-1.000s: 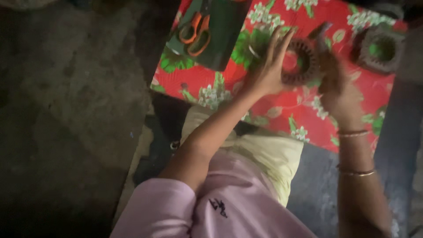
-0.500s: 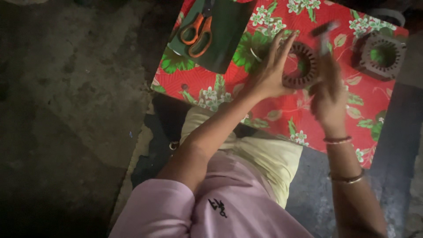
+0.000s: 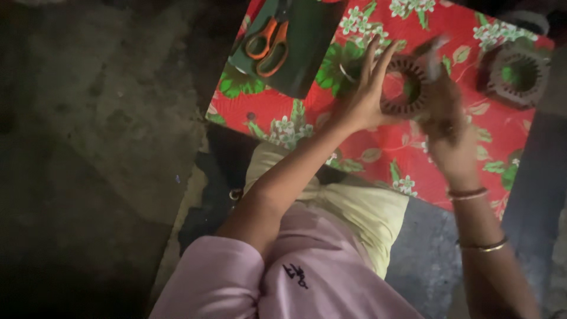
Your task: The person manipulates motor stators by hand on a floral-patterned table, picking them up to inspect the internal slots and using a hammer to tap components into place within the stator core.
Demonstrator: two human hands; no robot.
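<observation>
Fingers of the left hand (image 3: 363, 97) are spreading open against a dark slotted metal ring (image 3: 403, 87) lying on the red floral worktop (image 3: 378, 147), far right of orange scissors (image 3: 269, 44). The right hand (image 3: 443, 112) is blurring at its far edge, grip unclear. The ring is looking heavy and rigid, best taken by its outer rim.

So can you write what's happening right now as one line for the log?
left hand: steadies ring-shaped slotted core | right hand: at core's right side, blurred | second core: apart, far right | scissors: untouched | surface: floral cloth

A dark, slotted metal ring (image 3: 405, 87) lies flat on the red floral cloth (image 3: 378, 147)
</observation>
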